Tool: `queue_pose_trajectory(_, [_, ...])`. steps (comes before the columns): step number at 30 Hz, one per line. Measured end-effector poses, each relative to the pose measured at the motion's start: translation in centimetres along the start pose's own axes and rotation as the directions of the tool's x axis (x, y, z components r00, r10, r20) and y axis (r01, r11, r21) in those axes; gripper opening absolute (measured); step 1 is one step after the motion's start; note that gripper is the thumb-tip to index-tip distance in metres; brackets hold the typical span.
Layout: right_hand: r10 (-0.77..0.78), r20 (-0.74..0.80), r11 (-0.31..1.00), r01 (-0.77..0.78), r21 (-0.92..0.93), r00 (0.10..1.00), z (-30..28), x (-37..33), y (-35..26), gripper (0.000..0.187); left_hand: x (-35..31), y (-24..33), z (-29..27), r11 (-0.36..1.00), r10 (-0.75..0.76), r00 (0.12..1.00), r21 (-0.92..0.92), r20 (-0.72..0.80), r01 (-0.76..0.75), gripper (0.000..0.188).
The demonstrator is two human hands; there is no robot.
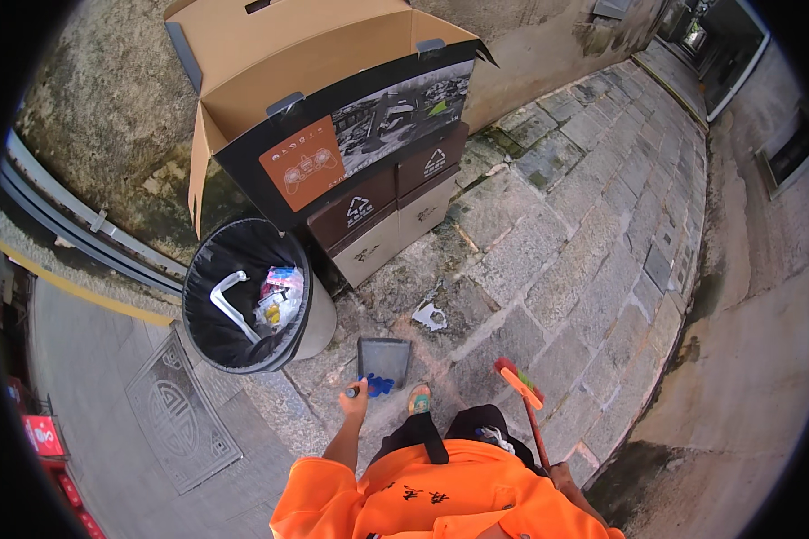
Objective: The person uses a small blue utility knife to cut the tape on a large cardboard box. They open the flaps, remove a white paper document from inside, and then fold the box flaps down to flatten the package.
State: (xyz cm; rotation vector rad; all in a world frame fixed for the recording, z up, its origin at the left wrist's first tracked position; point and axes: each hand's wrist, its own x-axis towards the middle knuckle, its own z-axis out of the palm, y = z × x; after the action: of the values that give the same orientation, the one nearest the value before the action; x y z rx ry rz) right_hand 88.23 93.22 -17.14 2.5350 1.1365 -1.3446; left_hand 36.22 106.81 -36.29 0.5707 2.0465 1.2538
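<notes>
My left hand (pixel 354 407) is closed round a dark handle whose end pokes out of the fist. Just ahead of it lies a grey dustpan (pixel 387 353) on the stone paving, with a crumpled-looking blue thing (pixel 379 384) at its near edge. I cannot make out what the blue thing is. On the other side, my right hand (pixel 561 474) grips the red stick of a broom (pixel 536 431). Its orange and red head (pixel 520 383) points away from me, right of my feet. Part of the right hand is hidden by my orange sleeve.
A pale bin (pixel 320 325) with a black liner stands ahead left, holding a white bent piece and plastic litter. Behind it, a large open cardboard box (pixel 243 180) rests on brown and beige bins (pixel 382 238). A white scrap (pixel 431 314) lies on the paving. Walls flank the lane.
</notes>
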Motion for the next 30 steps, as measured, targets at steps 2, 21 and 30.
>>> queue_pose_trajectory(2, [-0.129,0.059,0.989,0.133,-0.065,0.990,-1.0,4.8,-0.7,0.023,0.7,-1.0,0.1,0.999,-0.023,1.000,-0.025,-0.016,0.023,0.022])
queue_pose_trajectory(21, [-0.643,0.323,0.734,0.679,-0.001,0.695,-17.5,35.5,-27.1,0.011,4.0,19.8,8.0,0.916,0.132,0.934,0.400,-0.333,0.013,0.032])
queue_pose_trajectory(30, [-0.235,0.406,0.962,0.270,-0.031,0.883,-18.4,40.7,-33.8,0.020,22.2,61.6,9.9,0.127,0.857,0.490,0.854,0.162,-0.505,0.070])
